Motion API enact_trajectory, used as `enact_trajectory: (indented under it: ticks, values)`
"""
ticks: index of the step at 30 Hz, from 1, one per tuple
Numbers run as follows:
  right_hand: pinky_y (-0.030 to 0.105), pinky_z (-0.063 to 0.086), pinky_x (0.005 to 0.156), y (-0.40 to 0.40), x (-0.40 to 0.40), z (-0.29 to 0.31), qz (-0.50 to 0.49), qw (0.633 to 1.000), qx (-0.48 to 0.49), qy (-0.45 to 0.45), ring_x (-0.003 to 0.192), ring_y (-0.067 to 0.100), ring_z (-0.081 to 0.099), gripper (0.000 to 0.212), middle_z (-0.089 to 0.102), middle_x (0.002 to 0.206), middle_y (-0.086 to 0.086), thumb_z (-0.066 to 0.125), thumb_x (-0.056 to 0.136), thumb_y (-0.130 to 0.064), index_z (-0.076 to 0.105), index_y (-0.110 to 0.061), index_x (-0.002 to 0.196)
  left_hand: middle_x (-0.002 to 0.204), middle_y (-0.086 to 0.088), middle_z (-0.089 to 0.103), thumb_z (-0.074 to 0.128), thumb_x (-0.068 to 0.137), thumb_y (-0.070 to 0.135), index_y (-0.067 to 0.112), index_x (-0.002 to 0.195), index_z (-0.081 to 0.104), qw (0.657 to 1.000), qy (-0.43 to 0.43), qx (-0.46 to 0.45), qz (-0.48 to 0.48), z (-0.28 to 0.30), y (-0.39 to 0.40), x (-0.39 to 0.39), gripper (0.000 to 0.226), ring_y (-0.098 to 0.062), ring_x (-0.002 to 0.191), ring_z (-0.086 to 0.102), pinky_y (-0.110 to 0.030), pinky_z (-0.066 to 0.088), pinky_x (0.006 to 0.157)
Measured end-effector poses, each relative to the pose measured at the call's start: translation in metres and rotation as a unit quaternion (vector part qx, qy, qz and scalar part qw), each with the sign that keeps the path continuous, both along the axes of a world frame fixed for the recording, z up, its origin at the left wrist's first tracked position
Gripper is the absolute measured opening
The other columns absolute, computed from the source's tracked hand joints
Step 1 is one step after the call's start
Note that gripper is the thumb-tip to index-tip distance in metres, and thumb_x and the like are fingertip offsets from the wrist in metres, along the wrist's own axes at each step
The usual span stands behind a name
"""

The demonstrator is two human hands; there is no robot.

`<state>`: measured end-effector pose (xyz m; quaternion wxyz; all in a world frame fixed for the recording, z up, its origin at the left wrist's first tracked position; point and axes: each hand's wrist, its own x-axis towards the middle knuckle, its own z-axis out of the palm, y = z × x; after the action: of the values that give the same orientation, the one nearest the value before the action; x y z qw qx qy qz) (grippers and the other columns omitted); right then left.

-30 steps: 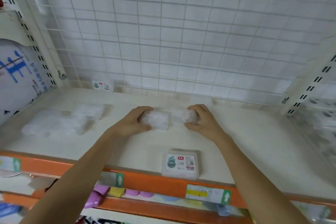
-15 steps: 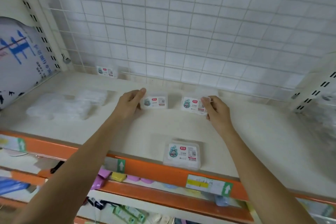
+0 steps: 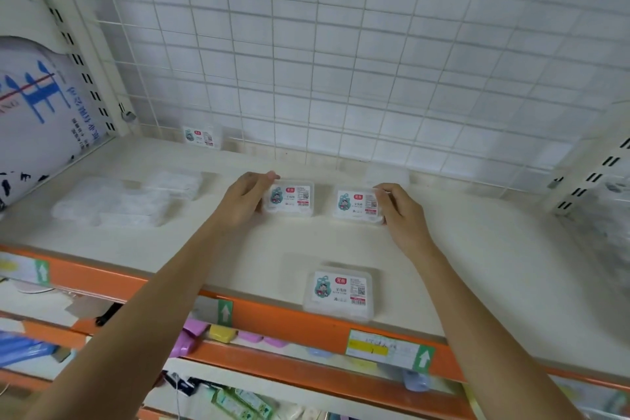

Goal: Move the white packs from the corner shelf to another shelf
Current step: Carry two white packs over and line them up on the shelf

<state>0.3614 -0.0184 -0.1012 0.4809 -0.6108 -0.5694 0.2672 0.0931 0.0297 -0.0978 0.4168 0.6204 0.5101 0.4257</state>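
Two small white packs with printed labels lie flat, label up, in the middle of the cream shelf [image 3: 477,266]. My left hand [image 3: 243,201] grips the left pack [image 3: 291,198] by its left side. My right hand [image 3: 400,215] grips the right pack [image 3: 356,204] by its right side. A third identical pack [image 3: 340,290] lies near the shelf's orange front edge. Several white packs [image 3: 119,201] lie in a pile at the left corner. Another labelled pack [image 3: 201,136] leans against the wire back grid.
A white wire grid [image 3: 341,61] backs the shelf, with slotted uprights at left and right. An orange price rail [image 3: 306,320] runs along the front edge. A lower shelf holds coloured small goods [image 3: 218,334]. A large printed bag [image 3: 37,106] stands at the left.
Both packs have been turned label side up and set flat on the shelf. My hands have shifted to the outer sides of the packs. The camera view has tilted slightly.
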Motion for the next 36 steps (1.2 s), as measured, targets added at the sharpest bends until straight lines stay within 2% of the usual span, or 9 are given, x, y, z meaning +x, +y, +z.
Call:
enact_trajectory:
  ticks: [2, 6, 11, 17, 21, 25, 30, 33, 36]
  values:
    - [0.023, 0.05, 0.067, 0.0, 0.0, 0.0, 0.006, 1.0, 0.007, -0.022, 0.084, 0.01, 0.058, 0.013, 0.06, 0.097, 0.0, 0.046, 0.096, -0.023, 0.059, -0.021, 0.1, 0.116, -0.002, 0.053, 0.049, 0.091, 0.041, 0.022, 0.112, 0.061, 1.0, 0.0, -0.002, -0.017, 0.0, -0.001, -0.001, 0.031, -0.016, 0.099, 0.059, -0.023, 0.048, 0.076]
    - [0.018, 0.045, 0.076, -0.001, 0.0, 0.0, 0.001, 0.998, 0.017, -0.057, 0.089, 0.01, 0.053, 0.019, 0.051, 0.108, -0.002, 0.052, 0.094, -0.025, 0.059, -0.019, 0.111, 0.119, 0.001, 0.046, 0.064, 0.077, 0.045, 0.021, 0.125, 0.053, 0.996, 0.062, 0.037, -0.056, -0.001, -0.002, -0.002, 0.054, -0.01, 0.091, 0.052, -0.031, 0.048, 0.087]
    - [0.026, 0.029, 0.101, -0.001, 0.005, -0.004, 0.067, 0.993, -0.061, -0.077, 0.122, 0.007, 0.032, 0.066, 0.043, 0.127, -0.009, 0.072, 0.075, -0.037, 0.039, -0.036, 0.132, 0.139, 0.007, 0.027, 0.065, 0.05, 0.064, 0.027, 0.138, 0.032, 0.978, 0.174, 0.053, -0.101, -0.005, 0.002, -0.001, 0.101, -0.01, 0.13, 0.024, -0.03, 0.026, 0.108]
    - [0.041, 0.028, 0.109, 0.007, 0.008, -0.01, 0.071, 0.985, -0.086, -0.132, 0.122, 0.016, 0.037, 0.094, 0.047, 0.127, -0.007, 0.075, 0.05, -0.049, 0.033, -0.042, 0.134, 0.137, -0.005, 0.033, 0.064, 0.051, 0.05, 0.011, 0.14, 0.031, 0.968, 0.224, 0.051, -0.101, -0.009, 0.008, 0.0, 0.102, -0.018, 0.131, 0.03, -0.019, 0.023, 0.104]
    - [0.046, 0.037, 0.104, 0.011, 0.012, -0.016, 0.062, 0.99, -0.088, -0.095, 0.116, 0.02, 0.048, 0.091, 0.052, 0.112, -0.013, 0.077, 0.043, -0.053, 0.041, -0.044, 0.126, 0.126, -0.006, 0.042, 0.049, 0.042, 0.061, 0.008, 0.134, 0.04, 0.963, 0.238, 0.072, -0.102, -0.011, 0.009, 0.0, 0.106, -0.019, 0.122, 0.038, -0.012, 0.023, 0.094]
    - [0.044, 0.039, 0.102, 0.01, 0.007, -0.013, 0.051, 0.988, -0.063, -0.131, 0.113, 0.019, 0.049, 0.065, 0.048, 0.102, -0.022, 0.085, 0.058, -0.025, 0.055, -0.029, 0.115, 0.118, -0.001, 0.046, 0.045, 0.043, 0.063, 0.013, 0.131, 0.045, 0.958, 0.244, 0.109, -0.101, -0.013, 0.009, 0.0, 0.101, -0.02, 0.117, 0.04, -0.015, 0.024, 0.091]
    - [0.046, 0.047, 0.096, 0.006, 0.001, -0.009, 0.042, 0.997, -0.061, -0.025, 0.11, 0.023, 0.055, 0.057, 0.053, 0.114, -0.003, 0.083, 0.061, -0.004, 0.055, -0.028, 0.104, 0.119, -0.002, 0.052, 0.048, 0.044, 0.066, 0.018, 0.125, 0.051, 0.949, 0.263, 0.129, -0.116, -0.013, 0.009, 0.001, 0.094, -0.021, 0.112, 0.043, -0.025, 0.03, 0.094]
    - [0.041, 0.047, 0.096, -0.001, -0.006, -0.004, 0.007, 0.998, -0.038, -0.049, 0.112, 0.026, 0.052, 0.06, 0.048, 0.116, 0.002, 0.082, 0.062, -0.002, 0.052, -0.018, 0.111, 0.116, -0.003, 0.052, 0.065, 0.053, 0.048, 0.014, 0.121, 0.053, 0.955, 0.233, 0.132, -0.128, -0.011, 0.006, 0.002, 0.078, -0.022, 0.111, 0.045, -0.029, 0.036, 0.097]
    - [0.036, 0.038, 0.102, -0.018, -0.006, 0.005, -0.011, 0.987, -0.014, -0.159, 0.119, 0.023, 0.041, 0.066, 0.044, 0.118, 0.0, 0.081, 0.065, -0.01, 0.049, -0.012, 0.124, 0.115, -0.005, 0.05, 0.075, 0.059, 0.03, 0.008, 0.119, 0.052, 0.947, 0.225, 0.178, -0.143, -0.006, 0.001, 0.004, 0.068, -0.022, 0.113, 0.044, -0.025, 0.033, 0.096]
